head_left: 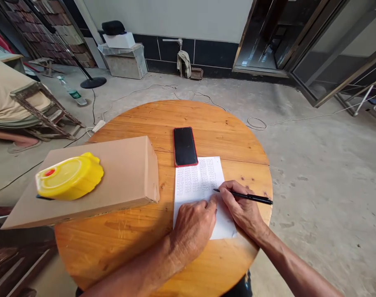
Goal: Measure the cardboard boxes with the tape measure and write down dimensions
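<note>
On a round wooden table (pixel 237 142) lies a white sheet of paper (pixel 198 178), its upper part filled with rows of small handwriting. My right hand (pixel 245 208) grips a black pen (pixel 252 197), the tip touching or just above the sheet near the lower rows. Resting on the paper's lower part, my left hand (pixel 196 225) has its index finger stretched towards the pen tip; its other fingers are bent and partly hidden. A phone (pixel 184 145) in a red case, screen dark, lies at the sheet's top edge and seems to overlap its corner.
At the left, a cardboard box (pixel 123 165) overhangs the table edge, bearing a yellow plastic object (pixel 73 177) with a red spot. Beyond are a water bottle (pixel 73 91), a wooden stool (pixel 47 109) beside a seated person's leg, a stand base (pixel 93 82) and floor cables (pixel 256 123).
</note>
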`<state>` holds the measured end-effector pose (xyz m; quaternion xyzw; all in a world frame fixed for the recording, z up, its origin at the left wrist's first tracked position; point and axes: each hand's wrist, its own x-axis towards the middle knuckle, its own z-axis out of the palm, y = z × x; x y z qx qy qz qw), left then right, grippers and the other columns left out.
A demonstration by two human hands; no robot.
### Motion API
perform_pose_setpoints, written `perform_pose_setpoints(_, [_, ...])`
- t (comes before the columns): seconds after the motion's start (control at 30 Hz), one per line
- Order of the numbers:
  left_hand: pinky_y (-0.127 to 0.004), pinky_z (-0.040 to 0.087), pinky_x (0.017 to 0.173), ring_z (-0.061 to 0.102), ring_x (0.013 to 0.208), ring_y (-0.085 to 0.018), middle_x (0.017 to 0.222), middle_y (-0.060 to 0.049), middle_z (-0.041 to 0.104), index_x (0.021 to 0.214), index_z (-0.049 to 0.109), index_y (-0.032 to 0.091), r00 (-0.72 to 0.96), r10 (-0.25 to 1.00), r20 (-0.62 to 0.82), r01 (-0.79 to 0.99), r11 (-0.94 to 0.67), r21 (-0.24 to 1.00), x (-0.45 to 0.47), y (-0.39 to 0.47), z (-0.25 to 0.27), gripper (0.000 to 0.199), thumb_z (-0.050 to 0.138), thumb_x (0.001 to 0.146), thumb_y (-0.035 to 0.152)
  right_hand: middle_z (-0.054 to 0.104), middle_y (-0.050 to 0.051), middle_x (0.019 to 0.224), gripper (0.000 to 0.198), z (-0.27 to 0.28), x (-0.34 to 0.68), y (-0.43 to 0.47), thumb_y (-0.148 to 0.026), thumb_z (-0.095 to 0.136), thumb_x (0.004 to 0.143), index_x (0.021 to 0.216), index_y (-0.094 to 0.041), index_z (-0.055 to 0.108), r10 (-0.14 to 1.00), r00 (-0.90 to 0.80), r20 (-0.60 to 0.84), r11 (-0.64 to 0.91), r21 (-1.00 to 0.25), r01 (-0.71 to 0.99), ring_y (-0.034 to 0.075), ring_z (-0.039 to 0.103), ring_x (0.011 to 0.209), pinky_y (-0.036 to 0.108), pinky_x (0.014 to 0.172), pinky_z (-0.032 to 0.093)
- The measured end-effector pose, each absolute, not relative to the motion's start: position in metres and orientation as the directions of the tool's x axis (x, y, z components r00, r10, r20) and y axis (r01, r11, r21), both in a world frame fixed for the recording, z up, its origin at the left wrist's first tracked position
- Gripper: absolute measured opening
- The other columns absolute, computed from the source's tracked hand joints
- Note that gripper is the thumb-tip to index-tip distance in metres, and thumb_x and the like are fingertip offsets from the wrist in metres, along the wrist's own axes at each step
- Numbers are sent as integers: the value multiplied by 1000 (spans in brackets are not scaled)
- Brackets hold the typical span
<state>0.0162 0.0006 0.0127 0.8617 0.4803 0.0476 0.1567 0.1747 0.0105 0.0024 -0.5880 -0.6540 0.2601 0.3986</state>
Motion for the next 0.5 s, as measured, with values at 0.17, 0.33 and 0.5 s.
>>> perform_pose_setpoints(0.17, [-32, 51, 59, 69, 71, -23, 81, -1, 72, 119, 57, 20, 509, 858, -72, 825, -463, 323, 16, 0, 12, 31, 50, 89, 15, 62, -1, 65, 17, 0, 175, 12, -26, 51, 90, 77, -20, 60, 975, 12, 221, 170, -782, 600, 14, 56, 58, 24, 59, 45])
perform_pose_setpoints(0.33, [-32, 51, 58, 70, 71, -23, 83, -3, 73, 121, 57, 19, 500, 858, -114, 833, -442, 333, 18, 3, 12, 33, 51, 89, 16, 65, 0, 68, 17, 1, 174, 15, -24, 50, 89, 77, -19, 61, 973, -14, 231, 194, -778, 598, 14, 59, 61, 24, 61, 47])
perform_pose_setpoints(0.5, [-32, 51, 59, 70, 71, -23, 82, -3, 73, 127, 55, 19, 500, 857, -120, 832, -439, 339, 17, 4, 13, 37, 51, 90, 17, 67, 0, 69, 16, 1, 173, 15, -22, 50, 89, 77, -19, 61, 971, -27, 237, 205, -770, 604, 14, 60, 62, 24, 62, 47])
